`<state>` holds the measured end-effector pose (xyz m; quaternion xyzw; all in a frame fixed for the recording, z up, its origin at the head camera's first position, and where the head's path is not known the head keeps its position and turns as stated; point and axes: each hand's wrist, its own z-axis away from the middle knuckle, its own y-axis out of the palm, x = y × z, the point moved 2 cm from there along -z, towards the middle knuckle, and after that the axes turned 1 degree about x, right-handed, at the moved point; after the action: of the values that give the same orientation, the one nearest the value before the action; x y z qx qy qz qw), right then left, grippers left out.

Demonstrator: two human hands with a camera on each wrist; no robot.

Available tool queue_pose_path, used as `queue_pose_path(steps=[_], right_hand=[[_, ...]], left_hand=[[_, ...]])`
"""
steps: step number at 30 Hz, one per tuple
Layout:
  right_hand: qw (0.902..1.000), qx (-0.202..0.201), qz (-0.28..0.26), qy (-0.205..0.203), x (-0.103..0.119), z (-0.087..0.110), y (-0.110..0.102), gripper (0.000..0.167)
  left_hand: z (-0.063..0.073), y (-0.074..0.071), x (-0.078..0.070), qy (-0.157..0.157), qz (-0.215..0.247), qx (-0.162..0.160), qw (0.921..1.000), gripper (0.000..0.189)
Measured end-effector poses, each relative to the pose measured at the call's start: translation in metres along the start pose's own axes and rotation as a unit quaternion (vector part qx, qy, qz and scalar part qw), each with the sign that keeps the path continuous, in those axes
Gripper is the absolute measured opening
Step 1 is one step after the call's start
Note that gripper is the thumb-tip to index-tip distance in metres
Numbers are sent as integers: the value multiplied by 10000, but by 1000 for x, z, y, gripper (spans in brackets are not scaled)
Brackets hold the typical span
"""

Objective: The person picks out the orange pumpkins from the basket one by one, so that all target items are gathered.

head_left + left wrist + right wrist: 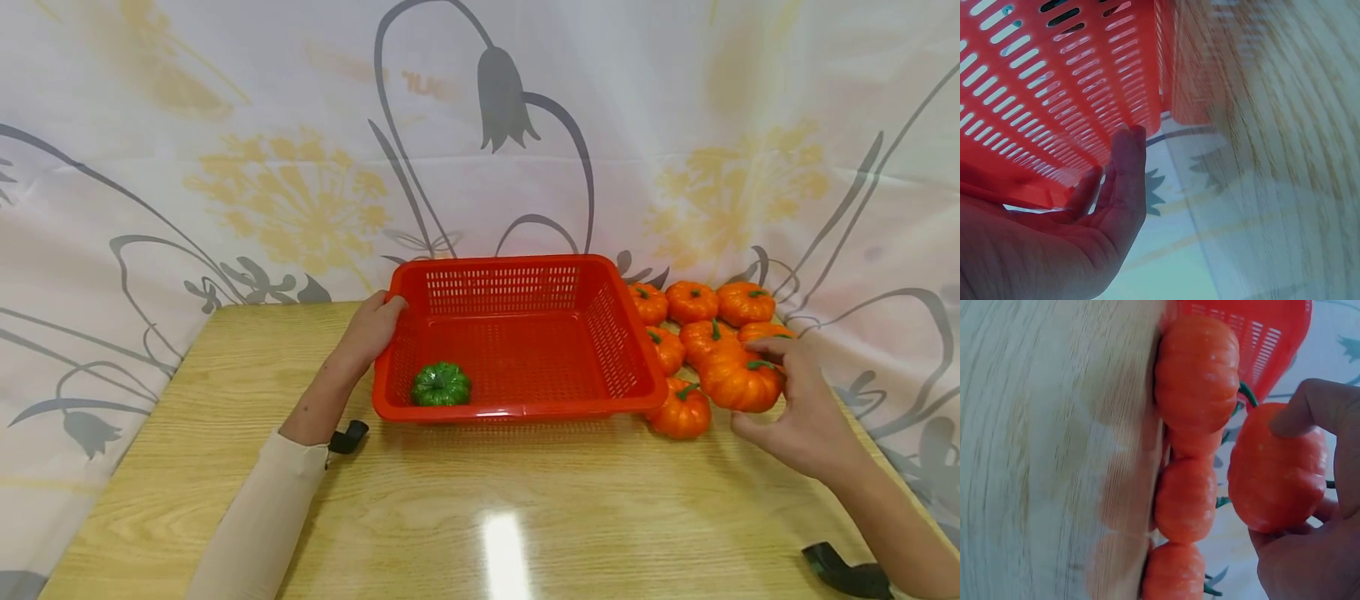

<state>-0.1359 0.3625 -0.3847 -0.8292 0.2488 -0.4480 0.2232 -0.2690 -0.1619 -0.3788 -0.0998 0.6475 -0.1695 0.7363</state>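
My left hand (373, 327) grips the left rim of a red plastic basket (525, 354) with slotted walls. In the left wrist view its fingers (1127, 169) lie against the basket's outer wall, below the rim. A small green pumpkin (441, 386) sits inside, at the near left corner. On the right, my right hand (806, 408) holds a ribbed orange pumpkin (738, 381) with a green stem, thumb on one side and fingers on the other. The right wrist view shows this pumpkin (1279, 472) raised off the table, beside the others.
Several more orange pumpkins (692, 302) are grouped on the wooden table (450, 517) along the basket's right side, one (680, 410) nearest the front. A patterned cloth (300, 100) hangs behind the table. Black straps (843, 571) show near both wrists.
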Motion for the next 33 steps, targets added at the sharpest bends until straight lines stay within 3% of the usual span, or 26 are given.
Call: queue_pose_path(steps=[4,8,25,33], right_hand=[[9964,283,786,151,-6,1,-4,90],[9912,595,1084,464,-11,3,-8,87],[9740,1266,1615,965,-25,7,-6,79],[9739,1289,1590,977,-28,8,-5,82]], left_hand=[[0,0,1,22,-6,8,10000,46],[0,0,0,43,12,2,10000,46],[-2,1,1,39,-7,-42,10000,45],[-1,1,1,43,-25,-11,10000,46]])
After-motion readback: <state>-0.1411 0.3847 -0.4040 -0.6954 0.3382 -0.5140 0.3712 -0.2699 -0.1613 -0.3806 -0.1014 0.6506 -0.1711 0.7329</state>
